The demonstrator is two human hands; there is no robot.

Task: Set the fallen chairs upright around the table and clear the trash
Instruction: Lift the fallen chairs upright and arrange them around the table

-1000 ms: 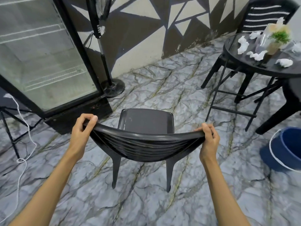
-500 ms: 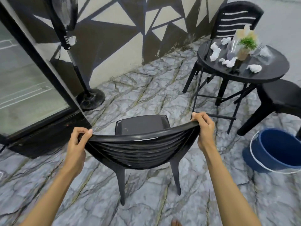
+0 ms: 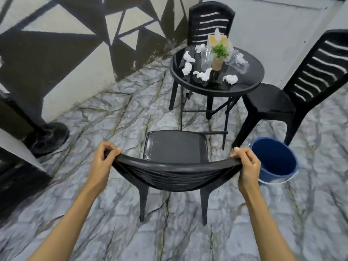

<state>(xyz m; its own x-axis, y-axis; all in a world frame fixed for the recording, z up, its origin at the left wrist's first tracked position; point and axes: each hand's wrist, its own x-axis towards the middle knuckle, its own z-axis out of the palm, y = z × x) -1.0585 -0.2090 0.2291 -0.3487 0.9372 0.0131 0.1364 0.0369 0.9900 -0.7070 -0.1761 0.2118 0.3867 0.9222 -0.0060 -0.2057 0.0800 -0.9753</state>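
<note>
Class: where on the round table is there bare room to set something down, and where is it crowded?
The table is bare along its right and near rim, beyond the nearest tissue. The middle and left are crowded: plant, plastic cups, more tissues.

We stand on a floor (image 3: 116, 117) of pale grey marble-look slabs run through with dark and yellowish veins. The wall (image 3: 62, 44) to the left and ahead is painted in a geometric pattern of dark brown and cream triangles outlined in black, scuffed along its base. It meets a plain grey wall (image 3: 278, 38) on the right, which carries no pattern. At the far left a round black stand base (image 3: 49, 137) sits on the floor with a dark pole rising from it, and beside it we see the dark lower corner of a cabinet (image 3: 17, 178). The light is even and soft, leaving only faint shadows.
</note>
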